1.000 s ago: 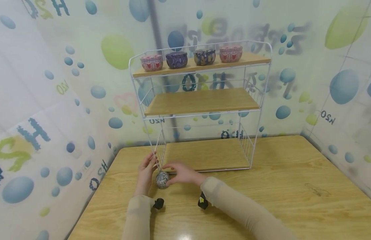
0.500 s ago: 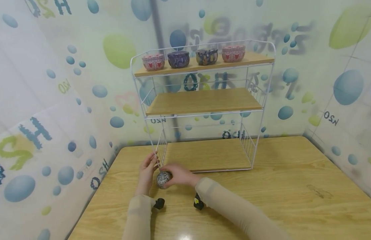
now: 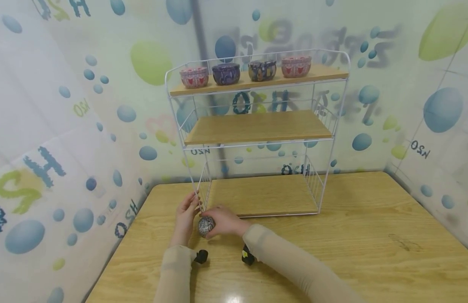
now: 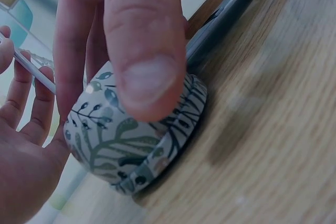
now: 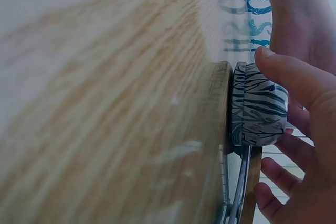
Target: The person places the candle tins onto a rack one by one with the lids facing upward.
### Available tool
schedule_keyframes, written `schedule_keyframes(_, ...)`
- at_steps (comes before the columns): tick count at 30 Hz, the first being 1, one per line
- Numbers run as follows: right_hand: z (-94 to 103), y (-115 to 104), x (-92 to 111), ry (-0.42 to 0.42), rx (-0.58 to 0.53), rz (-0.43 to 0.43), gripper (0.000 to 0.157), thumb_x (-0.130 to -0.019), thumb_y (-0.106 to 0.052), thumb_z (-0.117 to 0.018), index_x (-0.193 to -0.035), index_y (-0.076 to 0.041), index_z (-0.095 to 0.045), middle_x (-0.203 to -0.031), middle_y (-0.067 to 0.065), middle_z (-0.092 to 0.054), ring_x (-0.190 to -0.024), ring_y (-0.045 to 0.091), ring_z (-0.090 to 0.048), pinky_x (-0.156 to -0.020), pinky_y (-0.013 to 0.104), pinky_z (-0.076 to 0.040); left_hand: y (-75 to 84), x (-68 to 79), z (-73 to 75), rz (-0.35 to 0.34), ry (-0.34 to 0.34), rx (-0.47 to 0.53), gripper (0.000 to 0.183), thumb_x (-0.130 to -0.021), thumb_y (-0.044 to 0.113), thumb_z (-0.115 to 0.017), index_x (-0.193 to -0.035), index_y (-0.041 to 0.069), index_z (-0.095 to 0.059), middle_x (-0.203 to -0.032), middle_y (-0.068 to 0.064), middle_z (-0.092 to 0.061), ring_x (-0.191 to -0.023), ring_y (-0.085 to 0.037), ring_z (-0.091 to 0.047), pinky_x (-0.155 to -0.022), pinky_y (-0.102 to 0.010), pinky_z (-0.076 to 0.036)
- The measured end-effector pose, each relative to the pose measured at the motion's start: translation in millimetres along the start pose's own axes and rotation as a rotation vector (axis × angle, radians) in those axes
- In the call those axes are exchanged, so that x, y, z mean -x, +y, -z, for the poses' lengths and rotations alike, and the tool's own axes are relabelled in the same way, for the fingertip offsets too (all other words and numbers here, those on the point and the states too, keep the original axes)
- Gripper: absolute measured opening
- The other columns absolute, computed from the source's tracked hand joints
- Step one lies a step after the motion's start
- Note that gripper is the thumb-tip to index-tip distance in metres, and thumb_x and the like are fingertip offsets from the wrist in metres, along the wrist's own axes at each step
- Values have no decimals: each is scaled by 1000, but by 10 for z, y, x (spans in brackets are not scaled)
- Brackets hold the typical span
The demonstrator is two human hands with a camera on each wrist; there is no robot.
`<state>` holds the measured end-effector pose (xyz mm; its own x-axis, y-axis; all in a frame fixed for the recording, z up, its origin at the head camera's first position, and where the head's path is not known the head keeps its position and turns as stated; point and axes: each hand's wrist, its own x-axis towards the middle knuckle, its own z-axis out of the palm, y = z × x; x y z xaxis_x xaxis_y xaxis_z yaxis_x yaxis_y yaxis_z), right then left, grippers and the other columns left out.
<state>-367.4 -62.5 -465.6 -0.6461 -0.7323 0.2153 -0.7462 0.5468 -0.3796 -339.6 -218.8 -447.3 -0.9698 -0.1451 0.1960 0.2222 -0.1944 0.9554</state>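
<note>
A small round tin [image 3: 206,227] with a leaf pattern sits on the table just in front of the rack's lower left corner. Its rim faces the tabletop and its rounded side is up. My right hand [image 3: 227,222] grips it, the thumb on the near side and fingers on the far side. In the left wrist view that thumb [image 4: 147,77] covers part of the tin. My left hand [image 3: 184,219] is just left of the tin, its fingers holding the rack's white front left post [image 4: 34,71]. The right wrist view shows the tin [image 5: 262,106] from the side, against the thumb.
A white wire rack [image 3: 330,168] with three wooden shelves stands on the wooden table [image 3: 374,235]. Several patterned tins line its top shelf [image 3: 328,73], including a purple one [image 3: 226,74]. Patterned walls [image 3: 105,147] enclose the table behind and at the sides.
My right hand has moved left, and its thumb and fingers have come around the tin. The left hand stays at the post. The head view has shifted slightly.
</note>
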Motion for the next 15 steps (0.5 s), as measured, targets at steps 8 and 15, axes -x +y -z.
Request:
schedule_keyframes(8,-5,-29,10,-16,30,-29,68,-70,-38,-87,-129,-18,-61,-125,-6,-62,-109,14,-52,-95,28,-40,-162,-100,70,3,13,20,22,-101,11,-53,-116,17,-67,-101,-3,-58,-96,-16,-55,-99,-51,-40)
schedule_keyframes(15,9,-64,34,7,28,-37,64,-70,-35,-87,-127,-17,-63,-122,-7,-63,-108,15,-52,-92,27,-42,-226,-123,84,-23,37,-29,41,-100,19,-56,-133,-4,-51,-105,-5,-57,-94,-12,-56,-93,-42,-45)
